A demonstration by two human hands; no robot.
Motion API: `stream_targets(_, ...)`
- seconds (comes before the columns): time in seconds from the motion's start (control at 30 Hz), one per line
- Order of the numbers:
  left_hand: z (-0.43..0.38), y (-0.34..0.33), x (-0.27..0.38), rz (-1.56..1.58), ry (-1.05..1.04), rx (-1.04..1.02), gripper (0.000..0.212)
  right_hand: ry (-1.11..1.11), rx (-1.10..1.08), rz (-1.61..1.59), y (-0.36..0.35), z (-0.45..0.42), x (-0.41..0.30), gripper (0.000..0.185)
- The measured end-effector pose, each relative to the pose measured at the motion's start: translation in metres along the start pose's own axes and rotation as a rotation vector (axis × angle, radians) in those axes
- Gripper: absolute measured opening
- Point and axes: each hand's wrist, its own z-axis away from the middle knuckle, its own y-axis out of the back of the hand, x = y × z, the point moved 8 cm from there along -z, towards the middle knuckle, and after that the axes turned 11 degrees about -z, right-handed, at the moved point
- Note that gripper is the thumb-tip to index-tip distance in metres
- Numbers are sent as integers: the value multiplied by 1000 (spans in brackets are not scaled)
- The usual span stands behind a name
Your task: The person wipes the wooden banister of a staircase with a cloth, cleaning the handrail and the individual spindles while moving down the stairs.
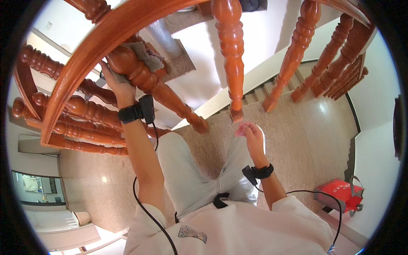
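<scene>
My left hand (122, 89) reaches through the wooden railing and holds a grey cloth (146, 57) against a turned wooden baluster (143, 76). The cloth shows on both sides of the baluster's upper part, below the curved handrail (86, 57); most of the left fingers are hidden behind the wood. My right hand (250, 134) is over my right knee, its fingers curled in with nothing visible between them. Just beyond it stands the foot of another glossy baluster (234, 63), apart from the hand.
More balusters (293, 54) continue along the right, with stair steps (271, 86) below. A red and grey bag (339, 194) stands on the speckled floor (296, 137) at right. Black cables run from both wrist straps. A wicker-like basket (82, 218) is at lower left.
</scene>
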Motion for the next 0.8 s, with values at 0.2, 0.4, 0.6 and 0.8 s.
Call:
stream_targets(0.2, 13, 7, -5, -32, -53, 126, 48, -43, -87, -41, -30, -10, 15, 13)
stream_targets(0.4, 51, -1, 1, -346, -137, 209, 51, -30, -181, -101, -92, -27, 8, 15)
stream_targets(0.6, 106, 35, 11, -974, -152, 482, 50, -136, -198, -211, -120, -37, 23, 17)
stream_targets(0.8, 176, -39, -12, 270, 492, 194, 48, -140, -358, -201, -139, -21, 41, 28)
